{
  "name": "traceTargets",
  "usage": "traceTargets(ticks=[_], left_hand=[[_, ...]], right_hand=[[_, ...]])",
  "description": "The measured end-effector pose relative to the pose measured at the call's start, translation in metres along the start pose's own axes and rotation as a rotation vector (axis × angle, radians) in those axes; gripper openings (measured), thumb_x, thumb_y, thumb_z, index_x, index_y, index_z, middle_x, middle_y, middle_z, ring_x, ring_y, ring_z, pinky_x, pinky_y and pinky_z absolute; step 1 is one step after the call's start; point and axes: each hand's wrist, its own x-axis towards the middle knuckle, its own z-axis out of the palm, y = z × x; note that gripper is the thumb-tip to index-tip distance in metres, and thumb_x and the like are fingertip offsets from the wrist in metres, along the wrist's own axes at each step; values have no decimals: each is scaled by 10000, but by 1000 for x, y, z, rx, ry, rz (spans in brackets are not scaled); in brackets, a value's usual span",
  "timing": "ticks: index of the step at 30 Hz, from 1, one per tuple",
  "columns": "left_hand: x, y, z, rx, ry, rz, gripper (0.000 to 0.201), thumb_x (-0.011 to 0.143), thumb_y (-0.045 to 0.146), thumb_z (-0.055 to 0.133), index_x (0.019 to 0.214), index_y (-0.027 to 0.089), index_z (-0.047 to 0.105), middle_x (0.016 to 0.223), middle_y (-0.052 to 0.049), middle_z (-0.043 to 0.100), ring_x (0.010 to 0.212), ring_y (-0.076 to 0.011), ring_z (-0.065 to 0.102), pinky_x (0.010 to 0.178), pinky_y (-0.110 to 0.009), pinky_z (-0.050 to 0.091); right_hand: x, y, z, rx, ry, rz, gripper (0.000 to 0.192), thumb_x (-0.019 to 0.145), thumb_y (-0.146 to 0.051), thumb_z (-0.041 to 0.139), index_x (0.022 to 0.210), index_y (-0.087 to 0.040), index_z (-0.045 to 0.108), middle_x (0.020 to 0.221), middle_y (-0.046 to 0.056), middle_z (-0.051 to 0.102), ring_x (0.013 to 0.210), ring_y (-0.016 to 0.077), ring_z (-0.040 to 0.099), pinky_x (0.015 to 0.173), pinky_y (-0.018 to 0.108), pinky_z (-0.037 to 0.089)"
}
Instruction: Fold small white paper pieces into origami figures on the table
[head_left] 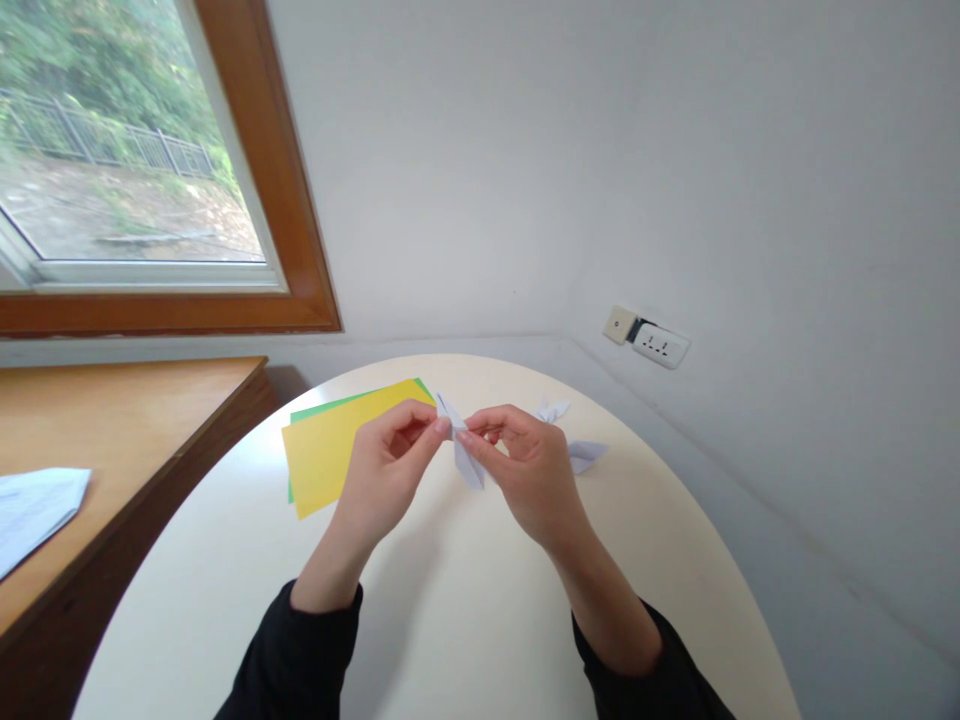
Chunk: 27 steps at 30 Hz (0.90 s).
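- Left hand (390,462): raised above the round white desk (450,600). Thumb and forefinger are closed in a pinch on the upper part of a small folded white paper piece (461,450); the remaining fingers are curled loosely inward.
- Right hand (529,470): level with the left and just beside it. Its fingertips (466,436) are pinched shut on the same paper piece from the opposite side, nearly touching the left forefinger.
- Folded white paper piece: held between both hands, clear of the desk surface. One narrow point projects upward past the fingertips; a longer flap hangs down below them. The exact fold pattern is too small to tell.
- Both forearms wear black sleeves (315,650) that end at the wrists.
- Yellow sheet (330,455): lies flat on the desk, behind and left of the left hand, stacked on a green sheet (315,410) whose edges show along its top and left sides.
- Other folded white paper pieces (581,452): lie on the desk behind the right hand, partly hidden by it.
- Wooden side surface (112,420): stands left of the desk and carries a pale sheet (34,510) at the frame edge.
- Wall: a wood-framed window (150,170) at upper left; a socket plate (649,340) at right, above the desk's far edge.
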Motion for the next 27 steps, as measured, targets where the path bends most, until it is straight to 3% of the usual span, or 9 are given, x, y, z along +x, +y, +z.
traceTargets(ticks=[11,16,21,27], left_hand=[[1,-1,-1,57,1,-60,166,755,304,628,674,158,622,645,2,612,635,-123,557,612,-238,441],[1,-3,0,26,-51,-98,172,754,319,632,738,150,658,721,-31,660,732,-159,615,702,-275,483],[1,-7,2,41,-57,-124,158,700,302,683,747,156,649,685,-15,649,674,-142,602,647,-254,479],[0,-7,4,95,-18,-122,140,701,287,659,703,149,636,696,-25,657,677,-142,600,648,-252,476]], right_hand=[[0,0,-1,-80,20,-34,29,731,-191,622,714,-199,644,713,-3,682,672,135,591,653,284,411],[2,6,-1,51,6,58,59,734,-250,639,736,-192,647,716,15,686,654,140,601,618,277,441],[2,12,1,176,24,148,120,692,-286,690,736,-188,638,709,20,685,629,142,618,598,266,486],[1,12,3,155,27,149,112,703,-289,675,726,-185,642,724,28,700,659,152,647,625,266,514]])
